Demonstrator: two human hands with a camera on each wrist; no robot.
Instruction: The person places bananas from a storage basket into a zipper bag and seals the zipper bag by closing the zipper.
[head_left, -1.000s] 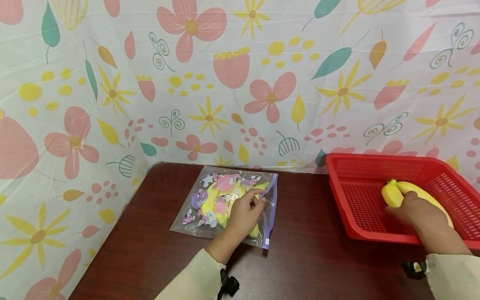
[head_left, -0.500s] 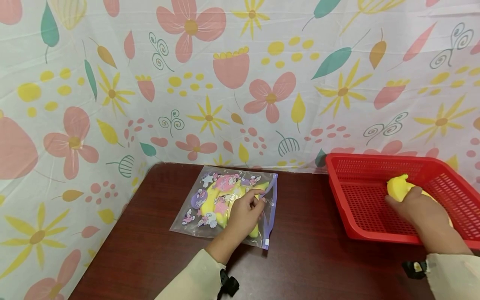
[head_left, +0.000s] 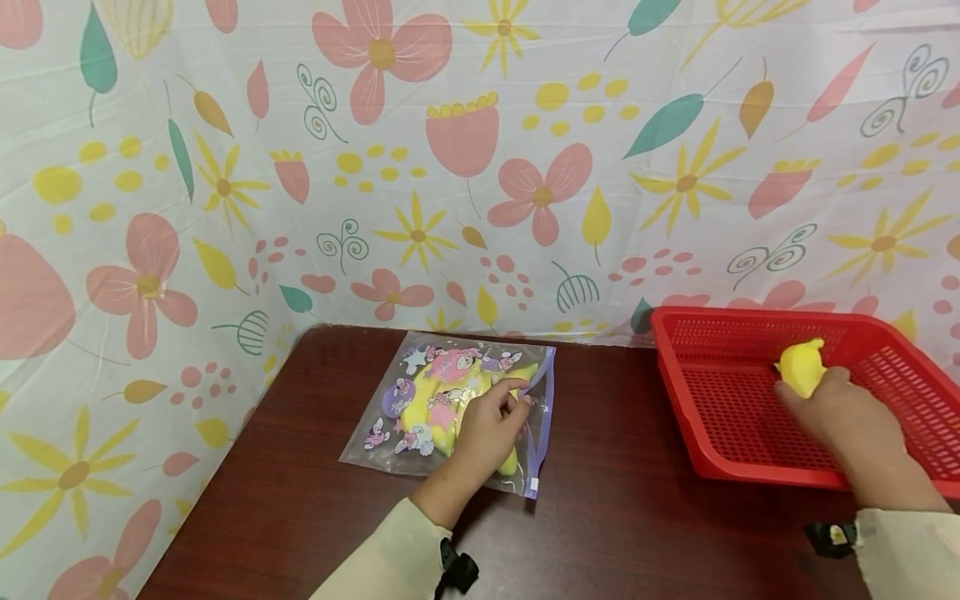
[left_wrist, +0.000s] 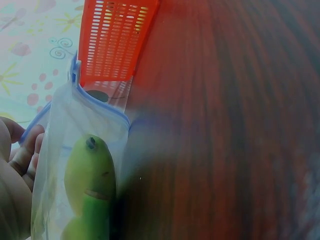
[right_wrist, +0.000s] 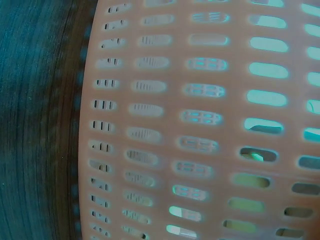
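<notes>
A clear zip bag [head_left: 386, 450] printed with pink and purple cartoon figures lies on the table with yellow bananas [head_left: 420, 408] inside. My left hand [head_left: 487, 429] lies over the bag and pinches its purple zip edge between thumb and fingers. In the left wrist view, the bag's mouth gapes and a greenish-yellow banana tip [left_wrist: 90, 170] shows through the plastic. Over at the right, my right hand [head_left: 855, 421] reaches into a red basket [head_left: 731, 471] and grips a yellow banana [head_left: 802, 369]. Its stem end sticks out past my thumb; my hand hides the remainder.
The basket's slotted wall [right_wrist: 165, 120] fills most of the right wrist view, with yellow-green showing through some slots. A dark wooden table [head_left: 600, 533] carries bag and basket. Behind them hangs a flowered cloth [head_left: 465, 275], which also runs along the left side.
My right hand has closed round the banana and tipped its stem end up, towards the basket's back. Its long body is now covered by the hand. My left hand and the bag stay put.
</notes>
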